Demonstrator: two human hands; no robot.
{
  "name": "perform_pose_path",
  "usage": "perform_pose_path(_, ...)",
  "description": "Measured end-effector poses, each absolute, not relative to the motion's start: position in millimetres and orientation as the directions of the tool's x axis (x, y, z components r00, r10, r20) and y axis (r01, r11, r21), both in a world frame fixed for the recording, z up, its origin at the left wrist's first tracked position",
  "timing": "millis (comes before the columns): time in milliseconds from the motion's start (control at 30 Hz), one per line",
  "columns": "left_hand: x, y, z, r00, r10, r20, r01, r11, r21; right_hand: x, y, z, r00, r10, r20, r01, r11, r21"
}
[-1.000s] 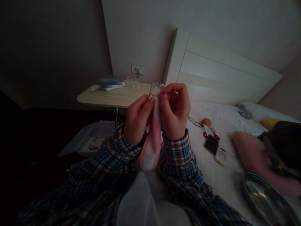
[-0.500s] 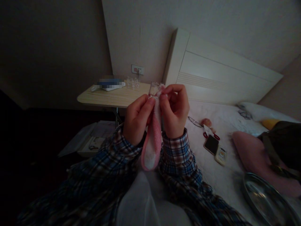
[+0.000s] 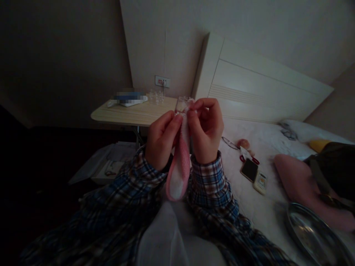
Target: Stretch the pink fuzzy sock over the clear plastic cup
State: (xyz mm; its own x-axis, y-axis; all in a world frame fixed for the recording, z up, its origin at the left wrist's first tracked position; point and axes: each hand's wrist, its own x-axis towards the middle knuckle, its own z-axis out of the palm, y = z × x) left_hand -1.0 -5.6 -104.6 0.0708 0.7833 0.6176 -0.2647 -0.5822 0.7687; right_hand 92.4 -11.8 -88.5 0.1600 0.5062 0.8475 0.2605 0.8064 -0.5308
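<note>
In the middle of the head view I hold up a pink-and-white fabric piece. It is long and narrow, with a rounded, pink-edged lower end, a white inner face and a frayed top edge. My left hand is closed, its thumb and fingers pinching the left side near the top. Higher on the right, my right hand pinches the top edge between thumb and fingertips. The lower part hangs free between my plaid sleeves. Just behind the fingertips, a clear plastic thing shows in part.
Ahead stands a small table with clear glass-like pieces on it. On the bed to the right lie a phone, red-handled scissors, glasses and a pink cushion. A round metal tray is nearer.
My right fingertips have shifted very slightly at the top edge, and the fabric has turned a little, showing more of its pink side. The rest stays the same.
</note>
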Motion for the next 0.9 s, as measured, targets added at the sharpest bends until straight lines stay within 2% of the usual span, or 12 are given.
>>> perform_pose_path(167,-0.5,-5.7,-104.2,0.072,0.772,0.631,-0.275,-0.593,0.757,93.6,-11.1,-89.3,0.146,0.542,0.828,0.320,0.766,-0.558)
perform_pose_path(367,-0.4,-5.0,-105.8,0.069,0.780,0.622,-0.272,-0.586,0.764,93.0,-9.3,-91.0,0.168,0.527,0.833,0.245,0.796,-0.553)
perform_pose_path(900,-0.5,-5.2,-106.0,0.090,0.783,0.616,-0.286,-0.572,0.769,95.9,-6.1,-93.8,0.144,0.519,0.843,0.278,0.796,-0.538)
